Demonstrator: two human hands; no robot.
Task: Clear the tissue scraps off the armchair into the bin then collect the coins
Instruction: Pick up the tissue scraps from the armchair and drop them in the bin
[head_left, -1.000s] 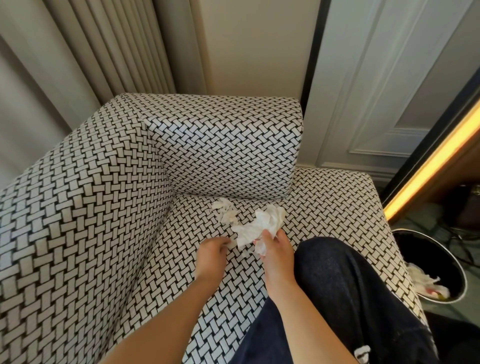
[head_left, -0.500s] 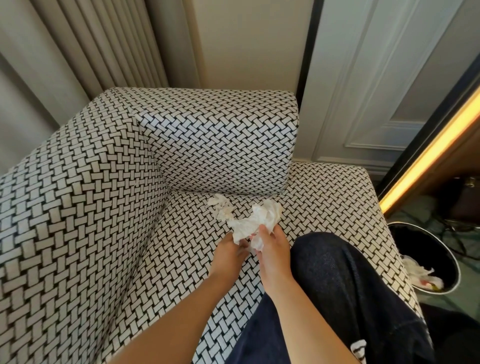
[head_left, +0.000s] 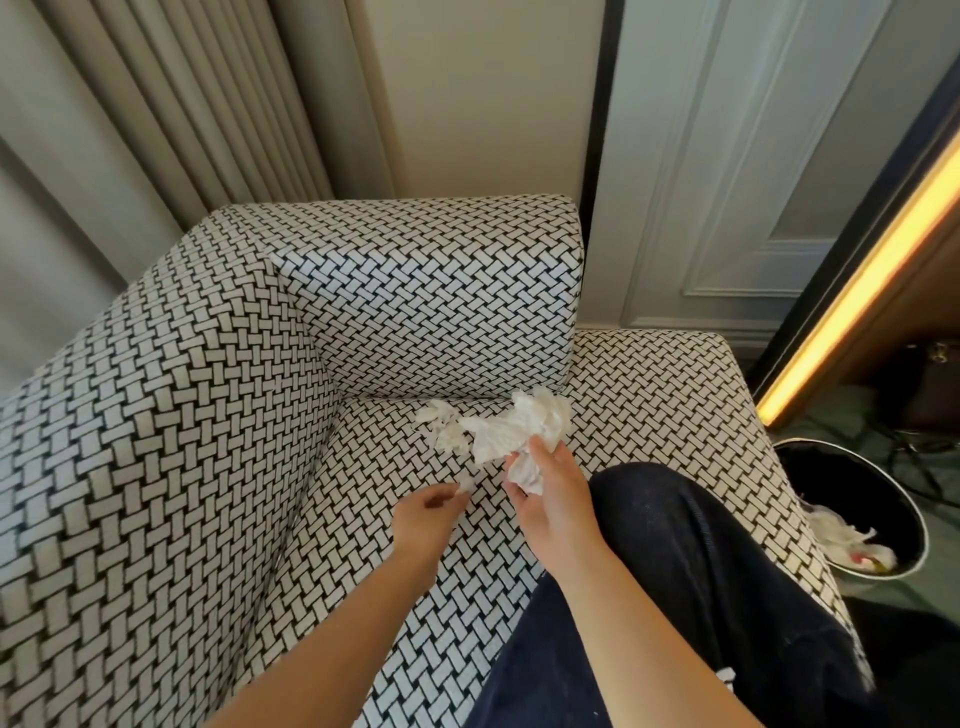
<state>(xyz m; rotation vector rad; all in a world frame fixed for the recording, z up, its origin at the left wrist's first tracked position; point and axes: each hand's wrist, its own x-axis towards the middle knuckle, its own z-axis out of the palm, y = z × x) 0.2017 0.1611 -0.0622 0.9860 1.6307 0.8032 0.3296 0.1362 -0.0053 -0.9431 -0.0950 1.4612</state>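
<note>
Your right hand (head_left: 550, 499) grips a tissue wad (head_left: 514, 431) over the armchair (head_left: 208, 415) seat, fingers curled round it. Your left hand (head_left: 423, 522) pinches a small scrap (head_left: 465, 486) between its fingertips, beside the right hand. Loose scraps (head_left: 441, 428) lie in the seat's back corner. The bin (head_left: 841, 483) sits on the floor right of the chair, with tissue inside. Your knee (head_left: 675, 545) is on the seat.

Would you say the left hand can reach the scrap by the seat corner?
Probably yes: the scrap lies just beyond the left hand, only seat between, though it pinches a small bit.
</note>
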